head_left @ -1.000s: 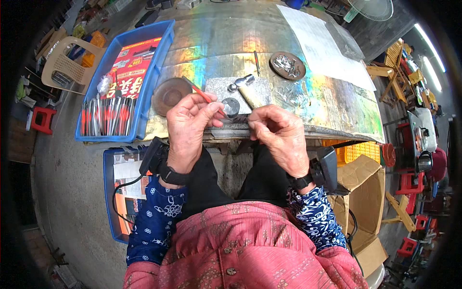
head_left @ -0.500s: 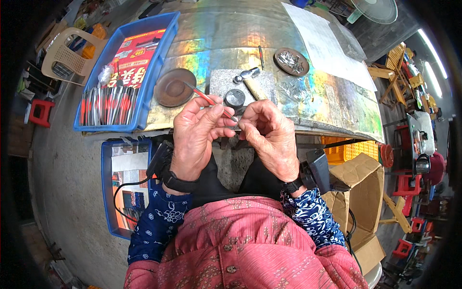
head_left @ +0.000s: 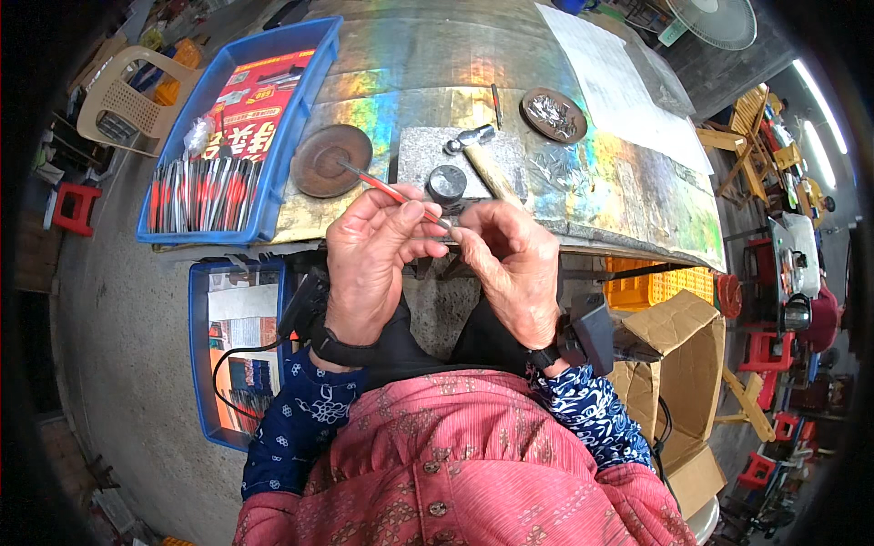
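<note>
In front of the table edge, my left hand (head_left: 369,259) is closed on a slim red tool (head_left: 392,192) with a thin metal tip and a dark lower end. The tip points up and left, over the brown dish (head_left: 326,179). My right hand (head_left: 512,259) is pinched at the tool's dark end; what its fingertips hold, if anything, is too small to make out. Just beyond lie a small round black tin (head_left: 446,184) and a hammer (head_left: 492,173) with a wooden handle, on a grey stone slab (head_left: 423,150).
A blue tray (head_left: 264,218) at the left holds a row of slim red, black and silver tools. Small metal pieces (head_left: 557,171) lie loose near a brown dish (head_left: 575,127) of more pieces. Below are another blue tray (head_left: 202,364) and an open cardboard box (head_left: 696,382).
The red tool has tilted slightly, its tip shifting a little left and down. My right fingers have curled down a bit; both hands stay together at the tool's lower end.
</note>
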Demonstrator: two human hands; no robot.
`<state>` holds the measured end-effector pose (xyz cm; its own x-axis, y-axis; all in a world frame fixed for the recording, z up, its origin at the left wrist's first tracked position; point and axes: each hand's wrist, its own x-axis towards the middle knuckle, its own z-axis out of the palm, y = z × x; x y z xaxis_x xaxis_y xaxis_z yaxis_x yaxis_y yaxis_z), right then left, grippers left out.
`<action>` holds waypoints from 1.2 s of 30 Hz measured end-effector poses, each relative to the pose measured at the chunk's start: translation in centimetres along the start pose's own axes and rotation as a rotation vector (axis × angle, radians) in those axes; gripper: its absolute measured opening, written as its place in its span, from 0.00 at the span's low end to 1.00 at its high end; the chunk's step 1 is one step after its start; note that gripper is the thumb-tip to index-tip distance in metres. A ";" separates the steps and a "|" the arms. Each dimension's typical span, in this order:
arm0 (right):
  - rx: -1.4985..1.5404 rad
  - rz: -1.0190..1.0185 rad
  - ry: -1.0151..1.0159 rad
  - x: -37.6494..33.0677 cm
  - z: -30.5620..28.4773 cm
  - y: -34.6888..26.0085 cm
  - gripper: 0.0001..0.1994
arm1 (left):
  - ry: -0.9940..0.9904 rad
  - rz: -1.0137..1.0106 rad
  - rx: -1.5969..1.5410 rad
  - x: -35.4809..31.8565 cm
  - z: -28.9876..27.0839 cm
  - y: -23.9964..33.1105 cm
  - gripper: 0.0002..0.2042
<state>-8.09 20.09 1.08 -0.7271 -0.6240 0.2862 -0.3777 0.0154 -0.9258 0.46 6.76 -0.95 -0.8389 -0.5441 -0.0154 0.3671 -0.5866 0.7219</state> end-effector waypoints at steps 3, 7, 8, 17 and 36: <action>-0.163 -0.058 -0.047 -0.2 -0.1 0.0 0.05 | 0.018 -0.020 0.017 -0.2 -0.5 -0.2 0.09; -0.199 -0.088 -0.052 0.0 0.3 0.4 0.03 | 0.003 -0.010 0.069 -0.1 -0.8 -0.5 0.09; -0.196 -0.066 -0.049 0.1 0.5 0.5 0.03 | 0.008 -0.012 0.081 0.0 -0.8 -0.6 0.09; -0.379 -0.221 0.027 2.0 -0.4 0.7 0.05 | -0.015 0.047 0.154 2.6 -0.3 -0.1 0.08; -0.858 -0.074 -0.071 2.0 -4.0 3.0 0.19 | -0.010 0.289 0.656 5.7 -0.2 -0.5 0.05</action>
<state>-12.97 21.95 -0.14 -0.6571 -0.6933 0.2960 -0.7456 0.5399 -0.3907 -4.42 3.80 -1.56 -0.7493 -0.6159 0.2435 0.2605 0.0639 0.9634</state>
